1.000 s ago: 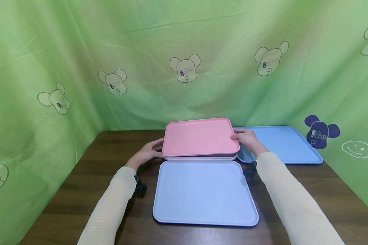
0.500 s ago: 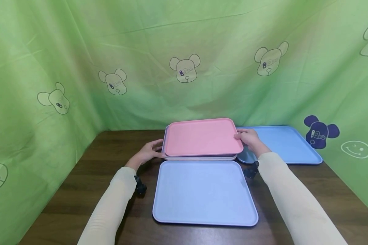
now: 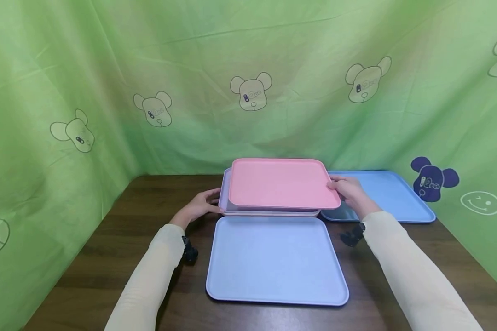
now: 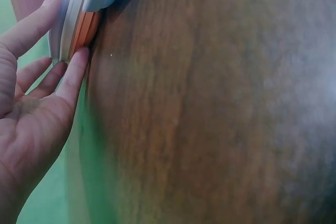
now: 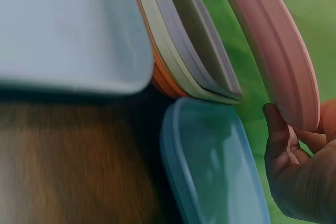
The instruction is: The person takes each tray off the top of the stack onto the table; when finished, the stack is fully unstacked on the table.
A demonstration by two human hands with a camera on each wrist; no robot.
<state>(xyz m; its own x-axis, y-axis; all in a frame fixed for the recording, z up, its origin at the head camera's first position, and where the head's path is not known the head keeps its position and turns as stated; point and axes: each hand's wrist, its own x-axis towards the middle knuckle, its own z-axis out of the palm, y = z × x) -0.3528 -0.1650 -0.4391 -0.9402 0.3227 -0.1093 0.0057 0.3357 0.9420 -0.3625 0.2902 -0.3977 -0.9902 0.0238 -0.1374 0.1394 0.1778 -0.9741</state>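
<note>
My right hand (image 3: 349, 191) pinches the right edge of a pink tray (image 3: 283, 184). In the right wrist view this pink tray (image 5: 275, 45) hangs above a stack, with a gap between them. That stack has a lavender tray (image 3: 225, 191) on top, a cream tray (image 5: 173, 56) below it and an orange tray (image 4: 84, 31) at the bottom. At its left side my left hand (image 3: 196, 207) touches the edges. In the left wrist view its digits are spread, one at the lavender rim and another at the orange tray.
A pale blue tray (image 3: 277, 262) lies in front of the stack on the brown wooden table (image 3: 120, 257). Another blue tray (image 3: 385, 195) lies at the back right, partly behind my right hand. A green curtain (image 3: 190, 128) with printed bear heads hangs behind.
The pink tray and my right hand have moved to the right, uncovering the stack's left side. The pink tray's tilt has levelled out. My left hand has stayed in place.
</note>
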